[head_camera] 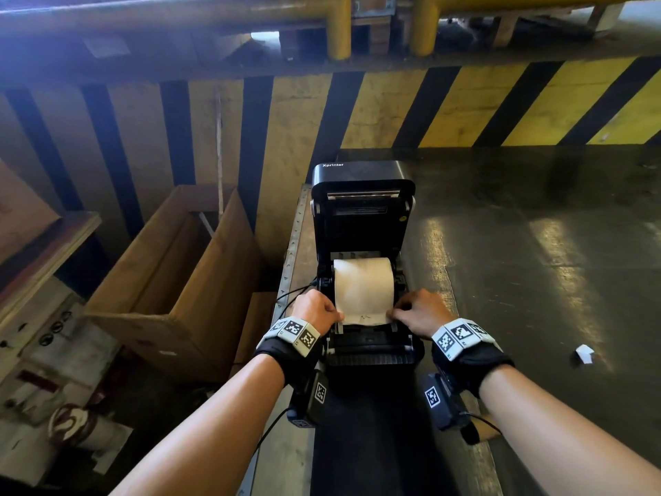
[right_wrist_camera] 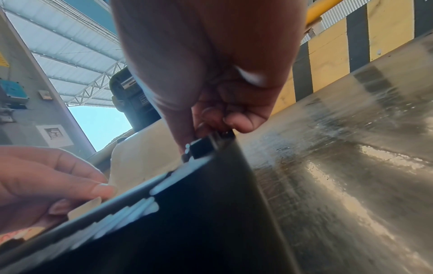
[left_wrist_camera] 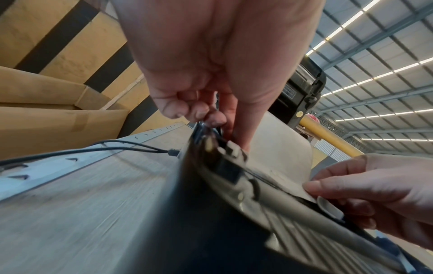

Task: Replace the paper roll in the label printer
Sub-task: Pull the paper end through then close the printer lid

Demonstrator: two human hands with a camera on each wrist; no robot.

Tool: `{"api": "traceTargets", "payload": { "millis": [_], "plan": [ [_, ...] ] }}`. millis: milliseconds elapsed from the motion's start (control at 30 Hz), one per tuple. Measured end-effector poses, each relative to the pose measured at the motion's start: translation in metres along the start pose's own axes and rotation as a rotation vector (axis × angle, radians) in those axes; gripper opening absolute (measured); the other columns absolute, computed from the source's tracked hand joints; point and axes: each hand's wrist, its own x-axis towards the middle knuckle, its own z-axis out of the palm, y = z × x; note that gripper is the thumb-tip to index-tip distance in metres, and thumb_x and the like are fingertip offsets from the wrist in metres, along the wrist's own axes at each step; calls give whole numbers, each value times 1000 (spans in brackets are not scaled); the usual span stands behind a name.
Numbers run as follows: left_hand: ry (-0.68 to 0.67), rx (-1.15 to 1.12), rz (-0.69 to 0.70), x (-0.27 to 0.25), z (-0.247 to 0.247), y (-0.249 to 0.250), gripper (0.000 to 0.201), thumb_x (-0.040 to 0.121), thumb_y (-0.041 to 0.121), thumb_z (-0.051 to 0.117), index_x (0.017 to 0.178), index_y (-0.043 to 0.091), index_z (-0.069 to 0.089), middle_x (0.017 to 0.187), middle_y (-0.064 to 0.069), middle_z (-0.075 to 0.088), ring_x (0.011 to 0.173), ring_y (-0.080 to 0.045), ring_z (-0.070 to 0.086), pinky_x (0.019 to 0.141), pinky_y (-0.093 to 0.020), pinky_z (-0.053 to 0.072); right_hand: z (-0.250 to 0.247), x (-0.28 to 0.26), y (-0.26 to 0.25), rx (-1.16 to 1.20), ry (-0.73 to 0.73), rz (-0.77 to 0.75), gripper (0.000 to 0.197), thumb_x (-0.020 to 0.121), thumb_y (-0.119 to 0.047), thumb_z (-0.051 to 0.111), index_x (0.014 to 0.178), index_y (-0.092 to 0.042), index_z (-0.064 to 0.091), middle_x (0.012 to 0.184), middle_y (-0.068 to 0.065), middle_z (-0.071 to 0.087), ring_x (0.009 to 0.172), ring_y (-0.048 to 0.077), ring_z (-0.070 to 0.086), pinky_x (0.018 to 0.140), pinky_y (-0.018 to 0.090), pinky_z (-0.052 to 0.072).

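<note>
black plastic label printer (head_camera: 361, 245) at centre of grey worn surface (head_camera: 536, 245), lid tipped up at far side. cream paper roll (head_camera: 363, 281) seated in open bay, loose end drawn toward near edge. left hand (head_camera: 314, 309) pinching left corner of that end, right hand (head_camera: 420, 311) pinching right corner; both curled, well apart across paper width. step in hand, prob: feeding leading edge past guides to front slot. next calls for even pull w/ both hands, paper flat & square btwn guides, then lid pressed down. open brown cardboard box (head_camera: 171, 281) at left.
</note>
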Motion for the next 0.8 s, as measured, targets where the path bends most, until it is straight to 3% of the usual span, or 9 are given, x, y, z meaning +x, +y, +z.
{"api": "traceTargets", "payload": {
  "millis": [133,267,367,467,600,800],
  "plan": [
    [-21,-88,-28,3,-1,-4,17,78,32,74,69,18,71,69,1,63,65,-13,56,58,-21,42,-2,3,1,12,-19,15,22,78,-30,67,88,-12,75,98,11,73,82,19,60,69,21,39],
    [-18,-91,-21,3,-2,-5,15,79,29,74,78,14,76,79,-3,68,71,-15,59,65,-24,45,-3,6,1,11,-50,19,22,75,-30,69,86,-13,76,95,10,74,80,17,60,59,19,41],
    [-84,-51,6,5,-9,-2,16,78,25,74,85,11,78,89,-7,73,78,-16,62,67,-25,48,-3,7,3,64,-30,46,28,73,-38,71,85,-13,76,91,8,75,84,19,66,68,22,45],
    [-147,-2,11,9,-15,0,18,78,25,74,88,10,78,97,-9,74,86,-20,64,75,-28,52,-2,5,4,99,-11,50,25,73,-34,71,87,-13,76,95,7,74,87,19,64,72,23,44],
    [-179,-1,-3,10,-16,0,25,77,33,74,86,10,77,83,-4,68,77,-15,59,66,-25,48,-4,4,3,68,-38,11,22,75,-30,70,88,-14,76,100,8,74,87,18,63,72,22,42],
    [-97,-58,-7,7,-11,0,19,81,24,72,93,10,77,99,-8,72,82,-14,59,70,-22,44,-9,8,2,15,-112,25,22,73,-29,71,90,-14,76,100,8,73,82,16,59,54,13,37]
  ]
}}
